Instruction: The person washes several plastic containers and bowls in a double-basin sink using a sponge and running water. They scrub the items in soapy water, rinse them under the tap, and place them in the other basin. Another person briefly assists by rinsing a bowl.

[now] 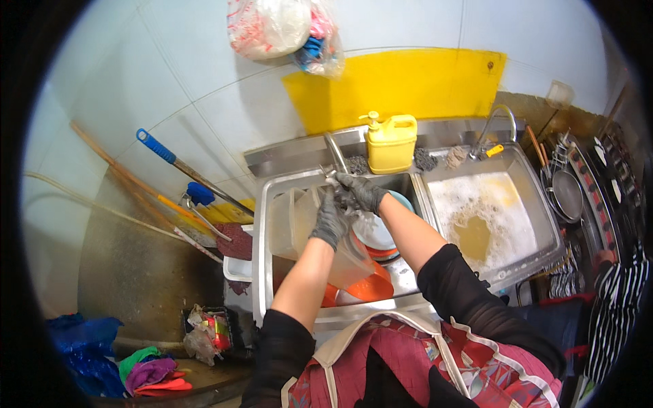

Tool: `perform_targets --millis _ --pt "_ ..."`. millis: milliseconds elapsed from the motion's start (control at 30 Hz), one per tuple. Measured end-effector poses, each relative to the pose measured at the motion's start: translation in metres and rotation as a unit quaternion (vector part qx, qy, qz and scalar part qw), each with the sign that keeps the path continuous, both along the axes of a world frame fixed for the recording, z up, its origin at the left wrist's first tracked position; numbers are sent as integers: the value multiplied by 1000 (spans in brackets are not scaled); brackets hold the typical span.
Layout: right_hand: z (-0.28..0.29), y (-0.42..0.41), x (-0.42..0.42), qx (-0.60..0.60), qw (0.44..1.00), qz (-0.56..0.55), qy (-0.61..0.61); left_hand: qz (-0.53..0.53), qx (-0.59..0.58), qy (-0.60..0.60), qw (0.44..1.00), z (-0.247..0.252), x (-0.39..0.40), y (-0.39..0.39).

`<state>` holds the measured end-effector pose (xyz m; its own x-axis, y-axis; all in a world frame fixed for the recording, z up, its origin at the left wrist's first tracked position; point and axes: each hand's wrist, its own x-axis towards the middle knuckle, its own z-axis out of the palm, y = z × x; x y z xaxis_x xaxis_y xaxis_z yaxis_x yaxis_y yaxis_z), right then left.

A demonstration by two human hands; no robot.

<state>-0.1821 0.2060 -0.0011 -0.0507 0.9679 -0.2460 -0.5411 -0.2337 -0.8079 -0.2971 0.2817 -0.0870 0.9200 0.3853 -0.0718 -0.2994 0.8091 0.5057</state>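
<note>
My left hand and my right hand, both in dark grey gloves, meet over the left sink basin. They are close below the spout of a tap, and water drips around the fingers. A thin metallic piece shows at the fingertips; whether either hand grips it is hidden. Below the hands, translucent plastic tubs lie in the basin. Beside them are a stack with a pale bowl on top and an orange container.
The right basin holds foamy, murky water. A yellow pump jug stands on the back ledge between scouring pads. Pans stand at right, where another person's striped garment shows. Long handles lean at left.
</note>
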Motion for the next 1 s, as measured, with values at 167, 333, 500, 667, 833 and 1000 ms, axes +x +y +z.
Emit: perform_targets --millis 167,333,500,667,833,1000 --pt "-32 -2 26 34 996 -2 -84 171 64 280 942 55 30 -39" --pt "-38 1 26 37 985 -156 -71 207 449 369 787 26 5 -36" --pt "-65 39 23 -62 967 -116 -217 264 376 258 850 45 -30 -61" --pt "-75 55 12 -70 941 -126 -305 389 296 226 842 64 -96 -78" --pt "-63 48 9 -42 990 -115 -65 420 275 252 827 27 -149 -83" --pt "-71 13 0 74 965 -36 -250 381 202 292 854 -8 -168 -81"
